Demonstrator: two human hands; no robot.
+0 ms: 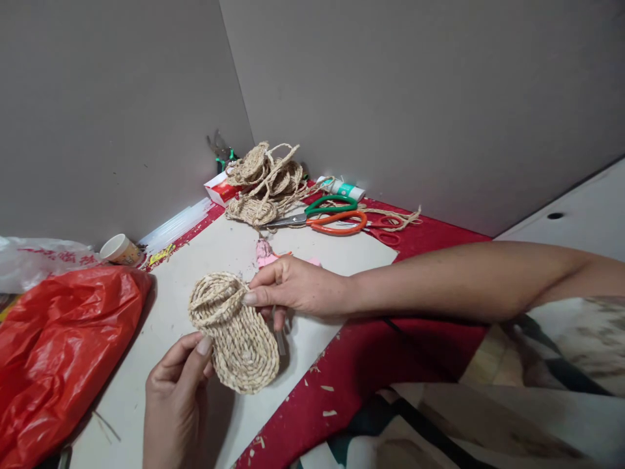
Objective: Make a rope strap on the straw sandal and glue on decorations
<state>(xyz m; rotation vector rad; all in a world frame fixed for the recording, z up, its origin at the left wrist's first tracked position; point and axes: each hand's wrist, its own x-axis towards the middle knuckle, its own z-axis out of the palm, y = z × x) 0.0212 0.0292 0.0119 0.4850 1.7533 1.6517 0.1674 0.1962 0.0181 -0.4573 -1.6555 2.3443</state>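
A small slipper (244, 355) woven from pale straw braid is held up above the white board, its sole facing me and its strap end at the upper left. My left hand (180, 384) pinches the slipper's left edge just below the strap, thumb in front. On the opposite side, my right hand (288, 286) grips the strap's right end between thumb and fingers. Behind my right hand lies a pink object (264, 253), partly covered. Farther back rest scissors (317, 216) with one green and one orange handle.
A heap of braided straw pieces (268, 182) stands in the far corner by a red and white box (222, 189) and a white-teal tube (342, 187). Red-handled scissors (388, 231) lie right. Leftward are a paper cup (121, 249) and a red plastic bag (73, 352). Grey walls bound the back.
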